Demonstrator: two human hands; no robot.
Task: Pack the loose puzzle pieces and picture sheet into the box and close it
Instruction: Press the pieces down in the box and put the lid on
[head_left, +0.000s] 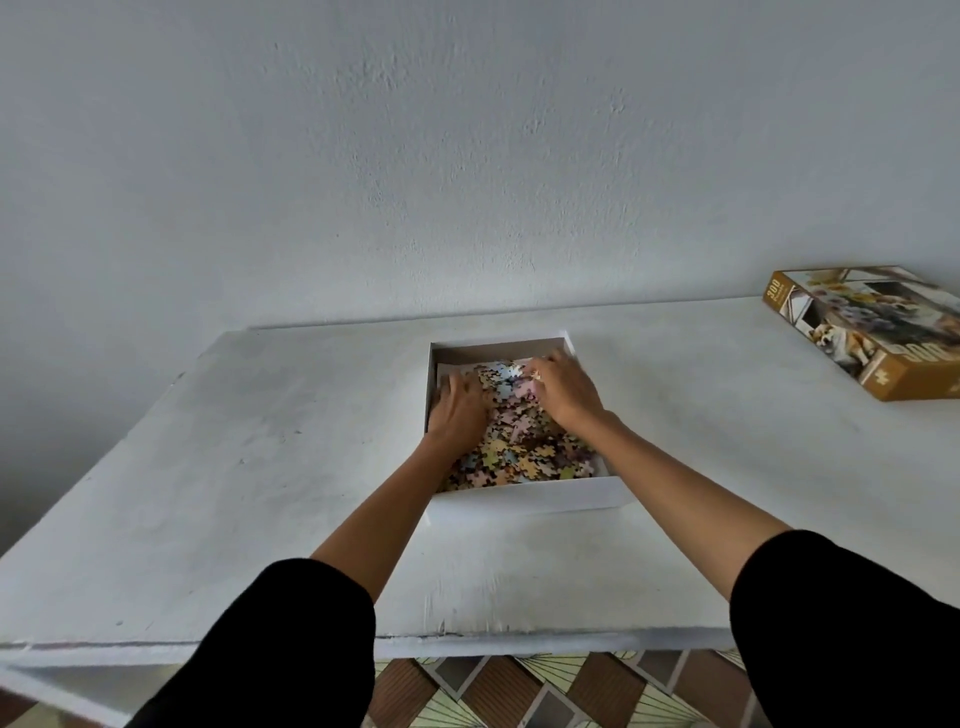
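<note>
One white box is sitting at 12 o'clock, holding uncounted pastel puzzle pieces. My left hand is pressing them, fingers straight; my right hand is lying on them, grip indeterminable. One printed lid is lying at 2 o'clock.

The person's arms are clothed in black, with the left sleeve filling the near left of the view and the right sleeve the near right. Both sleeves are plain, loose and matte, and each ends in a soft, rounded edge partway along the arm. Beyond those edges the arms run bare to the left hand and the right hand.
</note>
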